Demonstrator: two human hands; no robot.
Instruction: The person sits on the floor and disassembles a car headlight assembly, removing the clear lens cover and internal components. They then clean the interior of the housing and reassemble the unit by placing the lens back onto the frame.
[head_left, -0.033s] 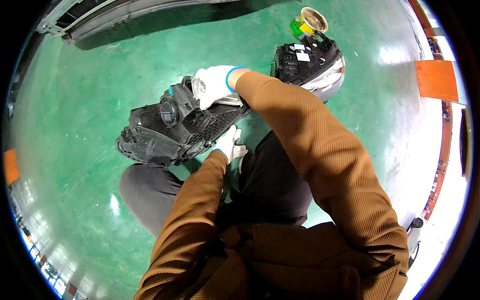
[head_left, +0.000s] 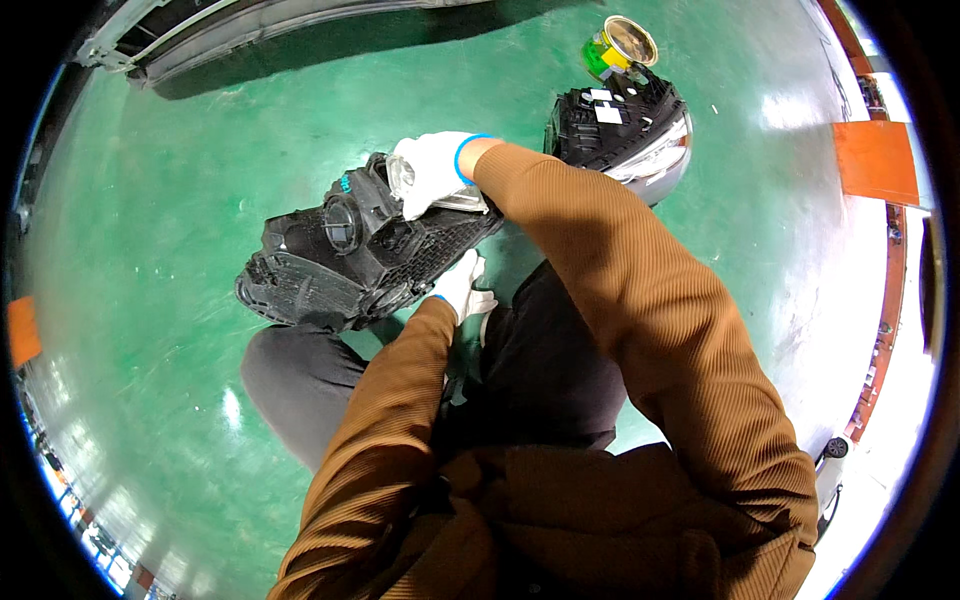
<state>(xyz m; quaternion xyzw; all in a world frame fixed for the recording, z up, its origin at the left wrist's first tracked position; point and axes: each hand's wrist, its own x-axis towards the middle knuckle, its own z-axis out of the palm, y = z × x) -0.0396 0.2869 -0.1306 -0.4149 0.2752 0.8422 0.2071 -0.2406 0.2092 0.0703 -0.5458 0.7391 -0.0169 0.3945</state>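
Note:
A black car headlight housing point(head_left: 345, 245) lies slantwise on the green floor in front of my knees. It has a round cap opening and ribbed, meshed plastic. My right hand point(head_left: 435, 165), in a white glove with a blue cuff, curls over its far right end. Under its fingers shows a crumpled silvery-grey piece point(head_left: 402, 180) whose kind I cannot make out. At the near edge of the housing is my left hand point(head_left: 463, 287), gloved too, with its fingers apart and partly behind the edge. Whether it bears any weight I cannot tell.
A second headlight point(head_left: 620, 130), black-backed with a clear lens, lies at the far right. Behind it stands an open yellow and green can point(head_left: 620, 45). A long grey car body panel point(head_left: 300, 45) lies at the far left. My knees flank the near side.

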